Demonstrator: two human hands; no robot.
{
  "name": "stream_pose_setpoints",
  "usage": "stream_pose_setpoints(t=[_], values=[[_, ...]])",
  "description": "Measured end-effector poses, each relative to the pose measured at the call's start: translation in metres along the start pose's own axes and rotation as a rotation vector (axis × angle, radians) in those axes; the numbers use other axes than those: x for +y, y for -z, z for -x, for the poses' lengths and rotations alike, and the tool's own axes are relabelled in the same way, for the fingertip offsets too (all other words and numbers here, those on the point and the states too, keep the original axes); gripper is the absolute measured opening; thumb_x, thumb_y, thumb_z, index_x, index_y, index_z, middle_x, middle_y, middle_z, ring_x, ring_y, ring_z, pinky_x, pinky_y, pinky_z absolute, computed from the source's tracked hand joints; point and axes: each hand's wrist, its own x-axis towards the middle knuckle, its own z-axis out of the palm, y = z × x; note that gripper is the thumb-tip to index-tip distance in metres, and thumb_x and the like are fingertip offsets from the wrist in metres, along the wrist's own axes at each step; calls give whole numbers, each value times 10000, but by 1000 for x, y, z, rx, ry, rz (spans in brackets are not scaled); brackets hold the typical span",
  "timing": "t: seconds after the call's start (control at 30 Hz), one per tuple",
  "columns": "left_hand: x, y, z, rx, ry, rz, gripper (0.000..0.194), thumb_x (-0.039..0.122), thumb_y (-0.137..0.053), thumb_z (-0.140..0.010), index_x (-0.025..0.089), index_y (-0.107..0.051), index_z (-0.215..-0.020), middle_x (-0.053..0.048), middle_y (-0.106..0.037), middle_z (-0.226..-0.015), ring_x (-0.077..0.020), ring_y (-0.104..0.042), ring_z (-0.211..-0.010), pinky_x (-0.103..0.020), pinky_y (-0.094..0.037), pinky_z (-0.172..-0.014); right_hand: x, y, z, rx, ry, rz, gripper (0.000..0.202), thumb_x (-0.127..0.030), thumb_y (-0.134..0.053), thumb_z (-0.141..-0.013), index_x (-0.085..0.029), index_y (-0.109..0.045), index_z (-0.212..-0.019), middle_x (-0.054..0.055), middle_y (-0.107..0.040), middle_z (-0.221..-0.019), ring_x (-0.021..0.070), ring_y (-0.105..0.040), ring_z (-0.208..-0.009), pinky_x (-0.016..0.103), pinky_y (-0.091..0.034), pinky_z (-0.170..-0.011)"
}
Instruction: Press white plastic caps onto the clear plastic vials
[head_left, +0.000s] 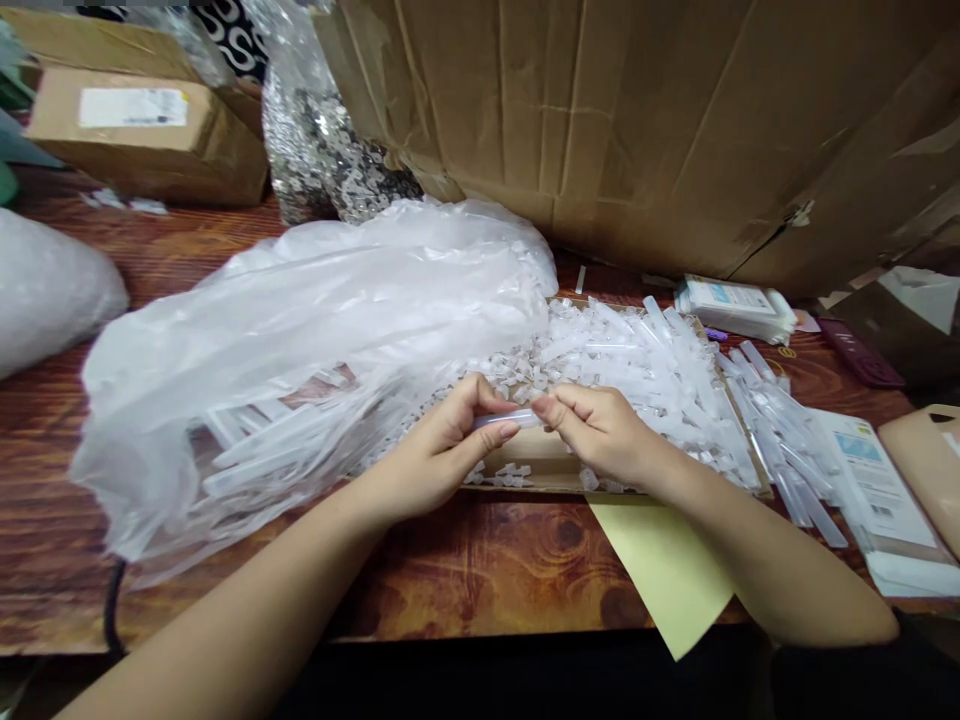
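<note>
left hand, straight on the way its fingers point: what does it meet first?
Beyond the plastic tube it holds, the left hand would likely meet the right hand first, at the tube's other end. Exact depth is unclear from this single view.

Slim translucent tube [523,418], seemingly hollow, held crosswise, nearly level.

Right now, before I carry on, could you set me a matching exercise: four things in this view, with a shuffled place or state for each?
Things:
1. translucent tube
2. yellow sheet
3. large plastic bag
4. labelled carton

Places and states:
A. jutting past the near edge of the table
B. brown, at the view's upper left
C. whitish and crumpled, left of centre
D. held by left hand and right hand

Pairs: 1-D, 2-A, 3-C, 4-B
</note>
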Motion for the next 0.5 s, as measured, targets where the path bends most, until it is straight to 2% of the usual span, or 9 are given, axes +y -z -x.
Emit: stream_pose_setpoints(t=[0.03, 0.13, 0.17, 0.23, 0.3, 0.37, 0.43, 0.5], values=[[-1, 0, 0, -18, 3, 28, 270, 467, -602, -950, 220, -494, -929, 28, -521, -758, -141, -478, -677, -278, -391, -625, 0, 0, 0, -3, 13, 11, 311, -453, -518, -986, -209, -530, -793, -29, -531, -671, 115, -503, -611, 241, -385, -573], [-2, -1, 0, -58, -4, 124, 280, 482, -581, -964, 226, -473, -929, 49, -495, -704, -127, -452, -610, -268, -378, -579, 0, -1, 0, 49, 192, 61, 154, -352, -563, -950, -201, -563, -918, 12, -602, -837, 131, -543, -718, 256, -428, -658], [-2, -1, 0, -52, -17, 111, 271, 473, -581, -966, 225, -477, -933, 47, -494, -714, -128, -458, -623, -268, -385, -588, 0, -2, 0, 58, 207, 55, 154, -333, -529, -966, -202, -554, -888, 11, -595, -821, 129, -541, -714, 258, -429, -669], [-2, -1, 0, -23, -47, 12, 245, 442, -594, -962, 219, -498, -934, 29, -511, -773, -138, -482, -692, -278, -411, -642, 0, -4, 0, 44, 116, 13, 314, -365, -435, -1018, -213, -491, -750, -18, -528, -682, 119, -509, -637, 252, -409, -627], [-3, 0, 0, -3, -52, -65, 222, 418, -594, -962, 215, -508, -938, 12, -528, -830, -150, -499, -758, -291, -424, -694, 0, -4, 0, 16, 6, 0, 357, -442, -466, -1014, -218, -474, -735, -29, -522, -655, 115, -498, -601, 247, -392, -586], [-3, 0, 0, -6, -40, -44, 214, 415, -572, -972, 218, -498, -940, 12, -526, -834, -150, -498, -759, -293, -423, -696, 1, -4, 1, 19, 55, 40, 265, -446, -550, -969, -214, -528, -842, 1, -602, -777, 130, -540, -664, 255, -420, -615], [-3, -1, 0, -4, -42, -11, 213, 414, -568, -974, 219, -491, -934, 17, -515, -822, -143, -490, -739, -286, -419, -680, 1, -3, 2, 44, 151, 84, 192, -390, -530, -975, -211, -547, -907, 27, -624, -856, 142, -558, -723, 270, -443, -669], [-3, -2, 0, -2, -49, -15, 211, 405, -590, -965, 218, -500, -925, 23, -505, -805, -135, -482, -720, -278, -418, -668, 0, -2, 3, 50, 142, 84, 269, -361, -420, -1023, -215, -521, -820, 6, -578, -744, 137, -532, -678, 269, -432, -659]])
